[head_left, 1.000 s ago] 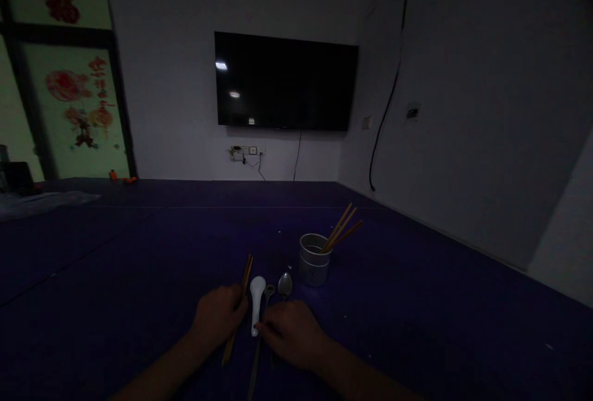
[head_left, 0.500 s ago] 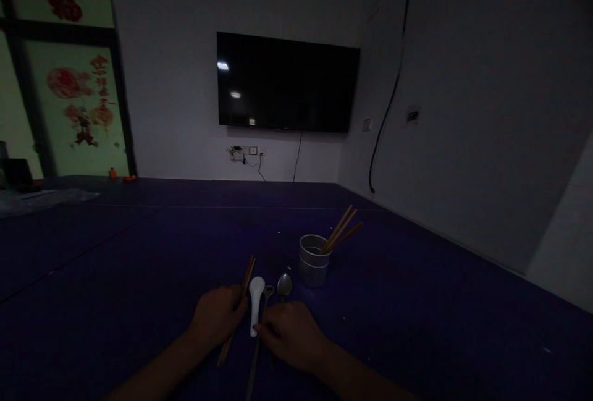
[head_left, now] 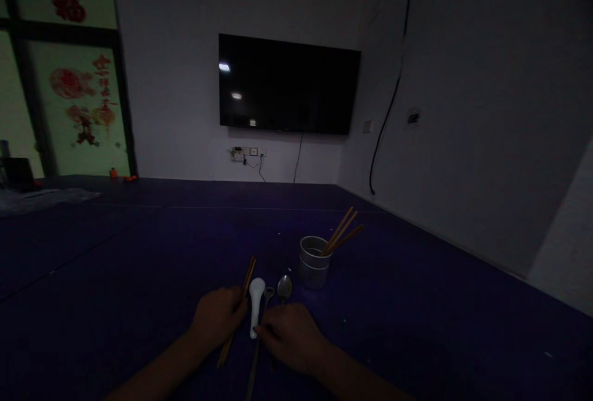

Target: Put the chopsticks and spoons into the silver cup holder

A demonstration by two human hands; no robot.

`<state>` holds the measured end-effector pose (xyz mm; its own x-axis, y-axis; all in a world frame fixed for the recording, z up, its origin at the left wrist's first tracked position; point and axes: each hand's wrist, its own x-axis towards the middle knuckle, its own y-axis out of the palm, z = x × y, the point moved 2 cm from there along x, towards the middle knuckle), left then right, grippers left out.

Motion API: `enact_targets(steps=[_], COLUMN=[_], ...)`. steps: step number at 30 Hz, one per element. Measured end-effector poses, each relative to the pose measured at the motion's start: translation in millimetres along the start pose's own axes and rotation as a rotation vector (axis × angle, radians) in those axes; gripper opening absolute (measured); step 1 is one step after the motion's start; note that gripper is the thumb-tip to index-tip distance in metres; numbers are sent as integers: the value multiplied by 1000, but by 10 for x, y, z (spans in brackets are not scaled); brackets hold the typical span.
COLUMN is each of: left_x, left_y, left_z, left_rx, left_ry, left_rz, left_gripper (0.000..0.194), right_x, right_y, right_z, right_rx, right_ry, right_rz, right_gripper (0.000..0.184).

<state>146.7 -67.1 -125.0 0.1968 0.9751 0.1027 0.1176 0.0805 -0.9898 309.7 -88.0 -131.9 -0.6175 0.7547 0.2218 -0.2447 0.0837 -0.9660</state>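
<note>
My left hand (head_left: 217,320) is closed around a pair of wooden chopsticks (head_left: 247,277) that lie on the dark blue surface (head_left: 139,265). My right hand (head_left: 290,334) rests with curled fingers on the handle end of a white spoon (head_left: 256,302). Beside it lie a slim metal ladle (head_left: 265,302) and a metal spoon (head_left: 284,287). A metal cup (head_left: 314,261) just beyond holds several more chopsticks (head_left: 343,231) leaning to the right.
A dark wall-mounted screen (head_left: 288,84) hangs ahead, with sockets and cables under it. A glass door with red paper decorations (head_left: 78,104) stands at the left. Pale sheeting (head_left: 28,198) lies at the far left. A white wall runs along the right.
Both hands stay where they were on the utensils. The view has drifted slightly, so everything sits a little lower and to the right.
</note>
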Motion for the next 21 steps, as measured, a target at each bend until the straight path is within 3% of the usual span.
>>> enact_targets(steps=[21], left_x=[-14], left_y=[-29], left_z=[-22], left_rx=[11], left_ry=[-7], left_rz=[9], left_gripper=[34], right_x=[0], right_y=[-6], right_z=[-5], right_rx=[11], right_ry=[-5], right_rz=[0], right_gripper=[27])
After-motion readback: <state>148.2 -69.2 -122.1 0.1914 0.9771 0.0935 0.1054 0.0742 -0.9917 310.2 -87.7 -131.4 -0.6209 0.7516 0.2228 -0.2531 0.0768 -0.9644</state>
